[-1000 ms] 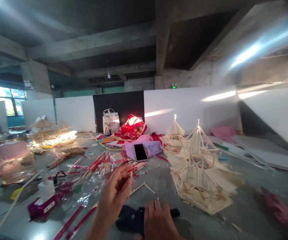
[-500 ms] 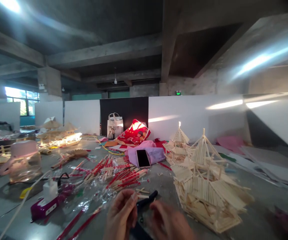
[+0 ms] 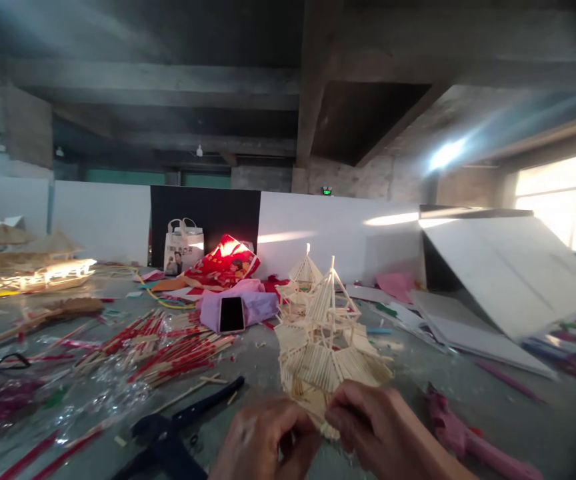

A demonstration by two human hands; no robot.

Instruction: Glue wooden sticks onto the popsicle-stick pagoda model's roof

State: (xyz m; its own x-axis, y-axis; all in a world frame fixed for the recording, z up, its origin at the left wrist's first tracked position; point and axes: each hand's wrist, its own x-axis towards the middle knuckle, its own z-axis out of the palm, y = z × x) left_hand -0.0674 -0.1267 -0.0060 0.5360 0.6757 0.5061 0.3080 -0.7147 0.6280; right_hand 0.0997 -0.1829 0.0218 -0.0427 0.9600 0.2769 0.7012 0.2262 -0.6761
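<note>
A pagoda-like model built of pale wooden sticks point(image 3: 318, 360) stands in front of me, with pointed roofs and a wide lower tier. My left hand point(image 3: 273, 440) is closed, fingers curled and pinched, just before the model's front edge. Across from it my right hand point(image 3: 383, 427) is closed too, its fingertips pinched at the front base of the model. What either hand holds, if anything, is too small or hidden to make out. Left of my hands lies a dark blue hand tool point(image 3: 168, 433) with long handles. To the right rests a pink glue gun point(image 3: 468, 437).
Chopsticks in red wrappers point(image 3: 183, 350) and clear plastic scraps spread over the left side. Behind them a phone point(image 3: 231, 315) leans on a lilac cloth point(image 3: 263, 303). A red bag point(image 3: 225, 263) and a white tote point(image 3: 184, 248) stand farther back. White boards point(image 3: 513, 267) lean at right.
The view has turned right, bringing the glue gun and window in. Both hands have moved from beside the blue tool to the front of the stick model.
</note>
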